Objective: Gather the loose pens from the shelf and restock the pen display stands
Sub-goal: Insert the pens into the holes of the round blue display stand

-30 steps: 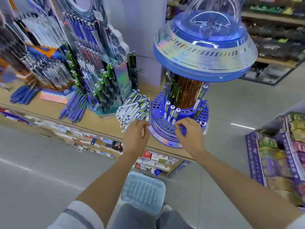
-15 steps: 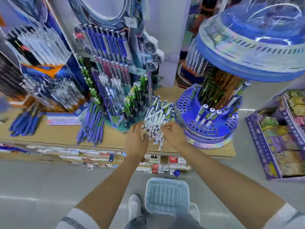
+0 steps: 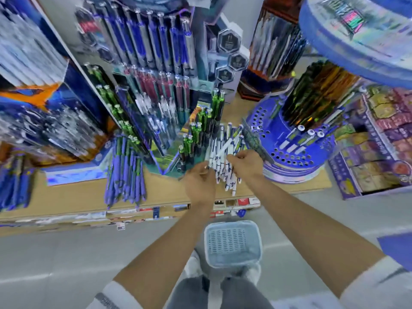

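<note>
A heap of loose white-and-blue pens (image 3: 225, 157) lies on the wooden shelf (image 3: 73, 195), between a tall display stand (image 3: 156, 90) and a round blue stand (image 3: 296, 148) with many holes. My left hand (image 3: 199, 184) curls its fingers around the near left side of the heap. My right hand (image 3: 246, 162) grips pens at the heap's right side. Three white pens (image 3: 299, 140) stand in the round stand's holes.
Loose purple-blue pens (image 3: 124, 170) lie on the shelf to the left. A pale blue basket (image 3: 233, 241) sits on the floor below the shelf edge, by my feet. A purple box of packets (image 3: 376, 143) stands on the right.
My right hand left the round stand and came left onto the pen heap. Both hands closed in on the pile. The camera moved nearer and lower.
</note>
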`<state>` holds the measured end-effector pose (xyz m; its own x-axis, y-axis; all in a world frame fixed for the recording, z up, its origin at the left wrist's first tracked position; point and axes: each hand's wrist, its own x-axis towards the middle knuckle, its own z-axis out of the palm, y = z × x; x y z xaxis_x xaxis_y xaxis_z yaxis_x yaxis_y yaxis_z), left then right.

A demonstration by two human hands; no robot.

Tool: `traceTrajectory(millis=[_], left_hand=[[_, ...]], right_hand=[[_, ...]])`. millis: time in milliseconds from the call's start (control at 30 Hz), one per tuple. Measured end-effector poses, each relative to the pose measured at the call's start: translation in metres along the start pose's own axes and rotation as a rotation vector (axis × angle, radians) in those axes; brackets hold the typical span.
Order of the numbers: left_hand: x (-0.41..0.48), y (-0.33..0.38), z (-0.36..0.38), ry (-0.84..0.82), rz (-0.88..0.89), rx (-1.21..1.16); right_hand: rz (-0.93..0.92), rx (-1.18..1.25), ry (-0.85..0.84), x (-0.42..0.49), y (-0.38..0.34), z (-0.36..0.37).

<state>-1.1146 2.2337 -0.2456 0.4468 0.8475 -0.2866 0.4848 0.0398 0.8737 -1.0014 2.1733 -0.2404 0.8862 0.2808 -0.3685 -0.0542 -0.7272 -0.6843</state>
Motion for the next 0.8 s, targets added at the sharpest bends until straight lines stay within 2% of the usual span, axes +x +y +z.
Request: traceTrajectory(millis=[133,367,567,800], left_hand=[[0.0,0.01,0.001,0.025,-0.046,0.016],[0.0,0.022,0.011,0.051,-0.086,0.017],[0.007,0.025,0.019,0.068,-0.124,0.042],[0.007,0.026,0.019,0.0,-0.094,0.079]], right_hand=[[0.045,0.088,-0.018,-0.001,-0.001,-0.001],[0.058,0.178,-0.155,0.002,0.0,-0.013],[0.034,0.162,-0.192,0.001,0.001,-0.011],[0.071,0.208,-0.246,0.005,0.007,-0.012]])
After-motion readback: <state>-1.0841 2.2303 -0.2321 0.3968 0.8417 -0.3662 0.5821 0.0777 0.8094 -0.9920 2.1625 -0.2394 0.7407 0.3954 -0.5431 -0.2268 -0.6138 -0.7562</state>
